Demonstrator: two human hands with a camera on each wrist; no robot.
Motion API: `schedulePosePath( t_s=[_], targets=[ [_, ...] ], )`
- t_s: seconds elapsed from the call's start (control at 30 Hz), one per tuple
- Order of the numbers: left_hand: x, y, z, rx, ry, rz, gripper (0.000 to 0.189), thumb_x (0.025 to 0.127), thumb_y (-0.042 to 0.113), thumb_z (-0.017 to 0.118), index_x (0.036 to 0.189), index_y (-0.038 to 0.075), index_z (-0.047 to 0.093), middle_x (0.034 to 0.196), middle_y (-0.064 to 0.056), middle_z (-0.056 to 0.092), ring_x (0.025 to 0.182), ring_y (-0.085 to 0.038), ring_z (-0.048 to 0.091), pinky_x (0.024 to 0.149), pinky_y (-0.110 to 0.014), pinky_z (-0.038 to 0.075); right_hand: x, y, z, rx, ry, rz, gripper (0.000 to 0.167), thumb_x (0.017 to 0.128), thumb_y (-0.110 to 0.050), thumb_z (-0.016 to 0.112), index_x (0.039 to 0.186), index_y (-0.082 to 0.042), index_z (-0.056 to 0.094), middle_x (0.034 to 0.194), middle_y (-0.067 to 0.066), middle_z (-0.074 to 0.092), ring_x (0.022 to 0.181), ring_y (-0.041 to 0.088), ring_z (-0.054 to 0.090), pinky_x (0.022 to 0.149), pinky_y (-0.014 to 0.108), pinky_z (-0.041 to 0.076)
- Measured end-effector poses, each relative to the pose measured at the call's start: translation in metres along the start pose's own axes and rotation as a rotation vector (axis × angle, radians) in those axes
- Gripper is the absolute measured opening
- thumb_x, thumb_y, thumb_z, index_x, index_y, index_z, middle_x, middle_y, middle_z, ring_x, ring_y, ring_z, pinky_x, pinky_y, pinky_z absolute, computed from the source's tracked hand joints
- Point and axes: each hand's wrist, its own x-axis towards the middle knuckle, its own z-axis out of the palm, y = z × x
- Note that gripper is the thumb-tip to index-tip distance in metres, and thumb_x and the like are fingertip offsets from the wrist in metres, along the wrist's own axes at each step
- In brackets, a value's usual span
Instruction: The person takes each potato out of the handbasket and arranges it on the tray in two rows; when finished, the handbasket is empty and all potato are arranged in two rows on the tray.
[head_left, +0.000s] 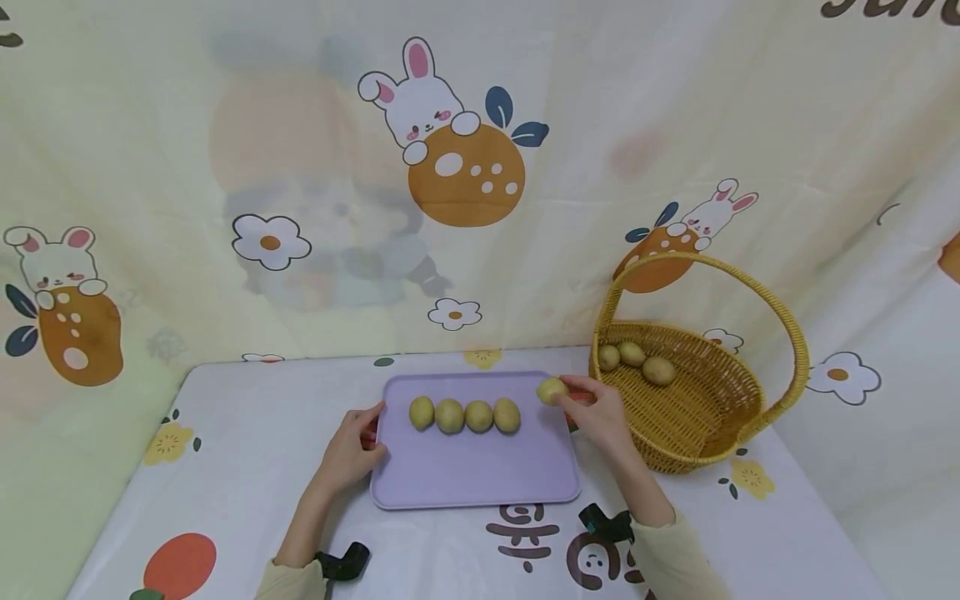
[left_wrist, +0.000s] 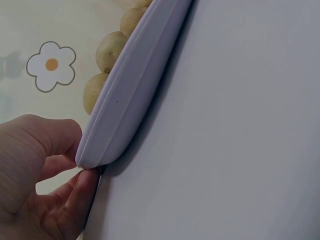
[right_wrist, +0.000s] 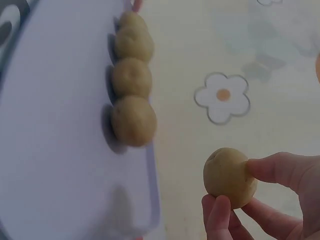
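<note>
A lilac tray (head_left: 472,475) lies on the table with several potatoes (head_left: 449,416) in a row on its far half. At the tray's left edge is my left hand (head_left: 351,448), its thumb and fingers bent and holding the rim; the left wrist view shows them at the tray's end. My right hand (head_left: 602,414) pinches another potato (right_wrist: 229,177) between thumb and fingertips. That potato is held above the tray's far right corner, apart from the row.
To the right of the tray stands a yellow woven basket (head_left: 697,425) with a tall arched handle (head_left: 780,308). A few potatoes (head_left: 659,371) lie inside it, at its far left. A printed curtain (head_left: 315,333) hangs behind the table.
</note>
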Motion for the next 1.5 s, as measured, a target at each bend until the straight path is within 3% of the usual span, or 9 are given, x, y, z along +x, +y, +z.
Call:
schedulePosePath(
  t_s=[0.37, 0.67, 0.87, 1.23, 1.5],
  targets=[
    [0.001, 0.0, -0.001, -0.016, 0.021, 0.011, 0.069, 0.073, -0.002, 0.066, 0.14, -0.003, 0.051, 0.112, -0.018, 0.054, 0.084, -0.018, 0.058, 0.076, -0.027, 0.05, -0.01, 0.001, 0.045, 0.1, -0.019, -0.056, 0.035, 0.081, -0.003, 0.073, 0.114, 0.007, 0.069, 0.108, 0.021, 0.066, 0.073, 0.017, 0.069, 0.06, 0.02, 0.05],
    [0.001, -0.002, 0.0, -0.002, 0.013, 0.008, 0.069, 0.073, -0.001, 0.067, 0.141, -0.003, 0.051, 0.111, -0.017, 0.054, 0.085, -0.017, 0.057, 0.076, -0.028, 0.049, -0.02, -0.001, 0.077, 0.108, -0.065, -0.069, 0.037, 0.078, -0.005, 0.077, 0.112, 0.007, 0.07, 0.106, 0.019, 0.068, 0.069, 0.01, 0.065, 0.064, 0.019, 0.049],
    [0.001, -0.003, 0.0, -0.005, 0.021, 0.017, 0.069, 0.072, -0.002, 0.067, 0.139, -0.003, 0.052, 0.109, -0.016, 0.054, 0.083, -0.016, 0.057, 0.075, -0.027, 0.049, -0.032, 0.0, 0.098, 0.166, -0.108, -0.099, 0.039, 0.076, -0.001, 0.075, 0.113, 0.011, 0.068, 0.113, 0.021, 0.065, 0.076, 0.016, 0.065, 0.064, 0.018, 0.049],
    [0.001, -0.004, 0.002, -0.014, 0.022, 0.016, 0.069, 0.072, -0.002, 0.066, 0.14, -0.002, 0.052, 0.108, -0.015, 0.054, 0.082, -0.014, 0.057, 0.074, -0.026, 0.049, -0.047, 0.006, 0.128, 0.136, -0.193, -0.089, 0.04, 0.077, -0.009, 0.076, 0.114, 0.006, 0.069, 0.1, 0.013, 0.067, 0.08, 0.019, 0.066, 0.069, 0.023, 0.051],
    [0.0, -0.003, 0.002, -0.006, 0.033, 0.028, 0.069, 0.072, -0.001, 0.065, 0.139, -0.003, 0.053, 0.107, -0.014, 0.054, 0.081, -0.015, 0.057, 0.074, -0.026, 0.049, -0.053, 0.016, 0.146, 0.133, -0.211, -0.179, 0.035, 0.075, -0.006, 0.078, 0.107, 0.006, 0.071, 0.094, 0.009, 0.068, 0.073, 0.012, 0.065, 0.065, 0.023, 0.053]
  ],
)
